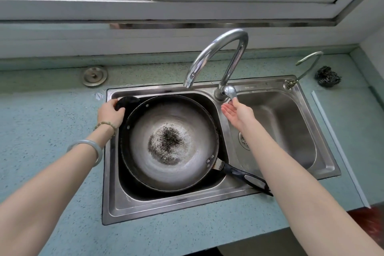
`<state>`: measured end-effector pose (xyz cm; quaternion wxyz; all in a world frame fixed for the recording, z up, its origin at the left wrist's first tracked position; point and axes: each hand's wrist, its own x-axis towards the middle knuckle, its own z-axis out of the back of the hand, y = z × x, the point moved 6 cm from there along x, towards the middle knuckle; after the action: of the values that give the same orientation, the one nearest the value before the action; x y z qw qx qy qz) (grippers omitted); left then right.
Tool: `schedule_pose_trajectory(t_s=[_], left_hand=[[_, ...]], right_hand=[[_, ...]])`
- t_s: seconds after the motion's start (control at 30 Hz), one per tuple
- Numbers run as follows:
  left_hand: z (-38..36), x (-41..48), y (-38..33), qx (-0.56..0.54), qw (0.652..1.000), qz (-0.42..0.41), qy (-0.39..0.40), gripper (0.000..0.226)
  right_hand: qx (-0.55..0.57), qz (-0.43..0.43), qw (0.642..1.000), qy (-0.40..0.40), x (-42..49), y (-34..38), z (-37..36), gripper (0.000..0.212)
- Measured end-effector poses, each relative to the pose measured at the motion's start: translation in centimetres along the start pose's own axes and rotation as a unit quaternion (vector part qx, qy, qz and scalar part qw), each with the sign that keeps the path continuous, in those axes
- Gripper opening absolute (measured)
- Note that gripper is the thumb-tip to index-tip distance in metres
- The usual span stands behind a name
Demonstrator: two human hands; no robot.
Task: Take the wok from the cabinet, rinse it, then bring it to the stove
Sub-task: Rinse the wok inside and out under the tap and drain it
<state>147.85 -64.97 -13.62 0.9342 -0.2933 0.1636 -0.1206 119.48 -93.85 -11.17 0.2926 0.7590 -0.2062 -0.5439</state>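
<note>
Wok [169, 143] in sink; left hand [111, 113] apparently grips its far handle.

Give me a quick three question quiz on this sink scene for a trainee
1. True or false: the wok sits in the right basin.
2. Which hand is at the faucet lever? A) left hand B) right hand
3. Fill in: the left hand grips the wok's small black ____.

Key:
1. False; it sits in the left basin.
2. B; its fingertip touches the lever.
3. Helper handle; the long handle lies free.
</note>
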Motion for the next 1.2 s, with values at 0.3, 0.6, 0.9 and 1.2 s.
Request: schedule_pose_trajectory(t_s=[0.3, 0.6, 0.9, 1.2], left_hand=[[0.2, -0.4, 0.0, -0.009, 1.000, 0.011, 0.019, 0.045], [-0.3, -0.9, -0.2, -0.017, 0.999, 0.013, 0.031, 0.047], [0.5, -2.4, -4.0, -0.003, 0.991, -0.128, -0.042, 0.035], [0.2, -1.4, -2.1, 0.072, 0.995, -0.075, 0.006, 0.049]], right_hand=[[-0.021, 0.029, 0.999, -0.032, 0.5, 1.1, -0.1, 0.024], [-0.054, -0.024, 0.992, -0.110, -0.6, -0.7, 1.8, 0.034], [0.015, -0.075, 0.989, 0.125, -5.4, -7.2, -10.3, 0.022], [0.127, -0.118, 0.974, 0.144, -4.8, -6.2, -13.1, 0.018]])
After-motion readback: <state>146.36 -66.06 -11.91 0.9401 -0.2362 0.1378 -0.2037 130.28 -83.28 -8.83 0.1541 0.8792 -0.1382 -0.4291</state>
